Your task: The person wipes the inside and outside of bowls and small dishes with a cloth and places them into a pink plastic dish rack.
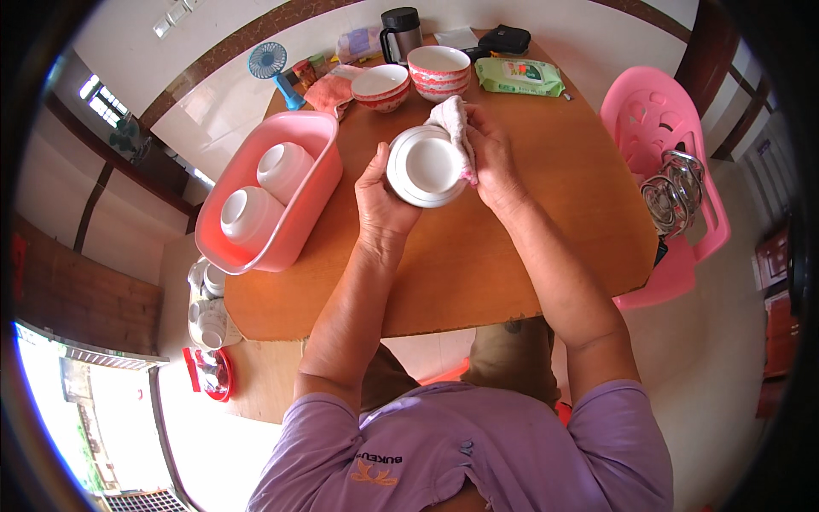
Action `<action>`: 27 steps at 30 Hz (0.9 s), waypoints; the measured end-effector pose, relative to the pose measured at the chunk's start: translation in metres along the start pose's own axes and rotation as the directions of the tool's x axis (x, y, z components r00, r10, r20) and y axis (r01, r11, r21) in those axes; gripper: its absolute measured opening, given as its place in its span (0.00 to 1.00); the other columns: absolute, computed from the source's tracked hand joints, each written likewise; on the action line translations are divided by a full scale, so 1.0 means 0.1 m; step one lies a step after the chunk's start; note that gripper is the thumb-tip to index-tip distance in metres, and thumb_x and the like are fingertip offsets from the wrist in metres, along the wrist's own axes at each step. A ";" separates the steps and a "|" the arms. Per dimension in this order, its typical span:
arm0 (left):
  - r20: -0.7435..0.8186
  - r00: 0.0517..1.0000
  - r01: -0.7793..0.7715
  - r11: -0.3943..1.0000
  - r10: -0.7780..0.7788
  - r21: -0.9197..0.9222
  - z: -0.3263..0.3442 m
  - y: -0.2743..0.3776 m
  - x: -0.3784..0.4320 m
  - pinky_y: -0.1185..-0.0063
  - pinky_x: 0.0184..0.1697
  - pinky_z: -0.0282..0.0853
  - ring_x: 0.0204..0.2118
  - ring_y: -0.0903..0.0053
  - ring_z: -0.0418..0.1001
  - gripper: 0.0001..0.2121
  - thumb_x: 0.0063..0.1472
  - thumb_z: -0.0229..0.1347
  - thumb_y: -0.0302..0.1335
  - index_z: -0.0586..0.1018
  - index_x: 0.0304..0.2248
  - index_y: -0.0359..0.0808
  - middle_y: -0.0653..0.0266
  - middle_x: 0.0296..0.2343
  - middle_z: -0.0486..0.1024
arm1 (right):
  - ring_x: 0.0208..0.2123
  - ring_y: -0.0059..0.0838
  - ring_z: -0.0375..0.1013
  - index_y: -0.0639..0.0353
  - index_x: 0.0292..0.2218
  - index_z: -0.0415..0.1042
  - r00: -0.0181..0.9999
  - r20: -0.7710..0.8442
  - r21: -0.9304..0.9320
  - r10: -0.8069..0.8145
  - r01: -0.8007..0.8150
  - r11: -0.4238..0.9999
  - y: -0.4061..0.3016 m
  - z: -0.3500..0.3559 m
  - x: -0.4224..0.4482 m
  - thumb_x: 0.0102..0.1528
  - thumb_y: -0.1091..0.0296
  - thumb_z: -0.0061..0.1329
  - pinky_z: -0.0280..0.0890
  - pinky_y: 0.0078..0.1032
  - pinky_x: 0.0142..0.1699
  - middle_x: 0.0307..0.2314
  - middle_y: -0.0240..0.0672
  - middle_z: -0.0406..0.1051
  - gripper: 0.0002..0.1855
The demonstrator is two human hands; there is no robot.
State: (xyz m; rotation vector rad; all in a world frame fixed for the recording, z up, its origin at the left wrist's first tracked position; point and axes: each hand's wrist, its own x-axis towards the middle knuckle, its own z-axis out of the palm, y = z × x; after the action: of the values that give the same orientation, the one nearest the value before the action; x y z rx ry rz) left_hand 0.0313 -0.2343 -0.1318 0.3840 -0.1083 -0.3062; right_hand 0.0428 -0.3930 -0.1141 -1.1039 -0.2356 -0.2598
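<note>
A white bowl [430, 168] is held over the wooden table, its round foot facing up at me. My left hand [384, 198] grips the bowl's left side, with the thumb raised along the rim. In my right hand [491, 157] is a pale cloth [452, 121], pressed against the bowl's right edge. The right fingertips are partly hidden by the cloth. To the left, a pink plastic basin [313, 198] holds two white bowls [251, 214] turned upside down.
Red-patterned bowls [439, 72] are stacked at the back, beside more bowls [381, 86]. Around them on the table [563, 211] are an orange cloth [333, 89], a blue fan [275, 70], a lidded mug [402, 35] and a wipes pack [519, 77]. A pink chair [659, 109] stands right.
</note>
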 end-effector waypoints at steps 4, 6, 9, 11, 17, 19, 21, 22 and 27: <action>-0.049 0.998 0.020 0.997 -0.024 -0.081 -0.09 0.07 0.07 0.62 0.60 0.59 0.53 0.60 0.69 0.22 0.65 0.49 0.40 0.72 0.49 0.29 0.53 0.48 0.73 | 0.21 0.14 0.69 0.64 0.42 0.71 0.998 0.037 -0.064 0.041 -0.038 0.997 0.02 0.01 -0.08 0.65 0.67 0.39 0.64 0.14 0.23 0.26 0.30 0.71 0.12; -0.092 0.996 -0.004 0.993 -0.007 -0.115 -0.10 0.09 0.09 0.61 0.62 0.56 0.54 0.60 0.67 0.22 0.67 0.47 0.40 0.71 0.50 0.30 0.53 0.50 0.72 | 0.27 0.18 0.72 0.65 0.42 0.72 1.000 0.029 -0.180 0.014 -0.008 0.984 0.07 -0.01 -0.07 0.64 0.68 0.42 0.66 0.15 0.26 0.30 0.33 0.72 0.11; -0.139 0.990 -0.053 0.992 0.036 -0.118 -0.10 0.18 0.09 0.61 0.62 0.56 0.55 0.59 0.66 0.22 0.67 0.46 0.41 0.71 0.51 0.30 0.53 0.51 0.71 | 0.37 0.27 0.72 0.65 0.43 0.71 0.995 0.043 -0.338 -0.091 0.101 0.936 0.10 0.05 -0.11 0.61 0.71 0.46 0.68 0.21 0.38 0.37 0.38 0.70 0.11; -0.161 0.985 -0.083 0.990 0.065 -0.109 -0.08 0.22 0.08 0.60 0.62 0.56 0.55 0.59 0.66 0.23 0.67 0.46 0.42 0.70 0.51 0.30 0.53 0.51 0.70 | 0.41 0.31 0.72 0.64 0.44 0.71 0.988 0.080 -0.378 -0.130 0.151 0.913 0.03 0.14 -0.17 0.58 0.72 0.48 0.68 0.26 0.45 0.41 0.39 0.69 0.12; -0.103 0.994 -0.060 0.986 0.045 -0.154 -0.03 0.24 0.07 0.59 0.62 0.57 0.56 0.58 0.66 0.23 0.67 0.45 0.41 0.70 0.51 0.30 0.52 0.52 0.70 | 0.36 0.30 0.73 0.62 0.43 0.73 0.972 0.099 -0.370 -0.213 0.235 0.899 0.06 0.12 -0.18 0.55 0.75 0.50 0.69 0.24 0.41 0.37 0.36 0.69 0.12; -0.083 0.995 -0.056 0.991 0.045 -0.125 -0.04 0.21 0.09 0.59 0.61 0.57 0.55 0.59 0.66 0.22 0.68 0.44 0.40 0.70 0.51 0.29 0.52 0.51 0.70 | 0.35 0.29 0.73 0.63 0.41 0.74 0.962 0.086 -0.433 -0.259 0.271 0.860 0.05 0.07 -0.16 0.55 0.77 0.49 0.68 0.24 0.41 0.36 0.35 0.69 0.11; -0.077 0.996 -0.054 0.994 0.047 -0.096 -0.05 0.20 0.08 0.61 0.60 0.59 0.54 0.60 0.68 0.20 0.68 0.45 0.38 0.71 0.49 0.29 0.53 0.49 0.72 | 0.34 0.28 0.73 0.63 0.39 0.74 0.952 0.066 -0.488 -0.299 0.292 0.823 0.05 0.04 -0.14 0.54 0.78 0.49 0.68 0.24 0.41 0.35 0.34 0.69 0.10; -0.088 0.994 -0.069 0.995 0.062 -0.069 -0.04 0.20 0.08 0.61 0.60 0.60 0.53 0.61 0.68 0.20 0.68 0.45 0.38 0.71 0.49 0.29 0.53 0.49 0.72 | 0.34 0.27 0.73 0.64 0.39 0.74 0.948 0.050 -0.511 -0.315 0.295 0.807 0.06 0.04 -0.13 0.54 0.78 0.49 0.68 0.23 0.41 0.34 0.34 0.69 0.09; -0.144 0.975 -0.150 0.981 0.167 0.121 0.04 0.17 0.04 0.64 0.59 0.61 0.51 0.63 0.70 0.18 0.67 0.48 0.36 0.71 0.48 0.30 0.55 0.46 0.74 | 0.33 0.32 0.73 0.63 0.35 0.74 0.895 0.024 -0.504 -0.446 0.396 0.767 0.01 0.04 -0.13 0.50 0.81 0.49 0.68 0.25 0.40 0.31 0.35 0.69 0.09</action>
State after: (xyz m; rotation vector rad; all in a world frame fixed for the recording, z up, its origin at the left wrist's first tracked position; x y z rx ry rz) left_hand 0.0387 -0.2217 -0.1213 0.5039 -0.0040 -0.1117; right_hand 0.0306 -0.3878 -0.1173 -1.5432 -0.3414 -0.8177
